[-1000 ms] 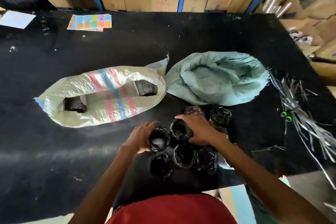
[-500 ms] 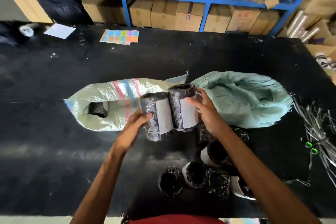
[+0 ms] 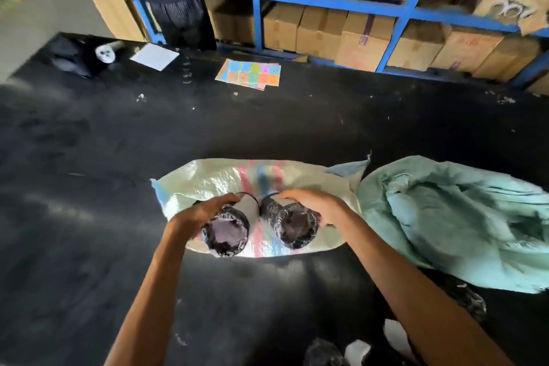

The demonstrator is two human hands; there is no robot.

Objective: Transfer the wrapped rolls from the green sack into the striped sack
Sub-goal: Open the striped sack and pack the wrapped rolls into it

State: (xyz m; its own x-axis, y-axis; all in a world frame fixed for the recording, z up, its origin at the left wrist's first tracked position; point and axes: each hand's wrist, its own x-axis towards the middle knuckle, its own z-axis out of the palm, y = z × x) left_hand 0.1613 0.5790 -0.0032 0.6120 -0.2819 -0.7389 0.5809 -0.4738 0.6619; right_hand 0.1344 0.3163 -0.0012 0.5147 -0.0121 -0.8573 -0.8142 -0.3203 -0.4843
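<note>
The left hand [image 3: 205, 211] has its fingers curled round one black wrapped roll [image 3: 227, 232]. Just beside it, the right hand [image 3: 315, 205] curls round a second wrapped roll [image 3: 294, 226]. Both rolls are over the striped sack [image 3: 214, 178] on the black table [image 3: 89, 217], and the crumpled green sack [image 3: 445, 217] lies right next to it.

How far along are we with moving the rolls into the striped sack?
The green sack lies slumped, seemingly emptied. In hand: left hand grips the left roll, right hand the right roll, both over the striped sack. Left: loose rolls wait on the table. Striped sack's contents hidden.
</note>
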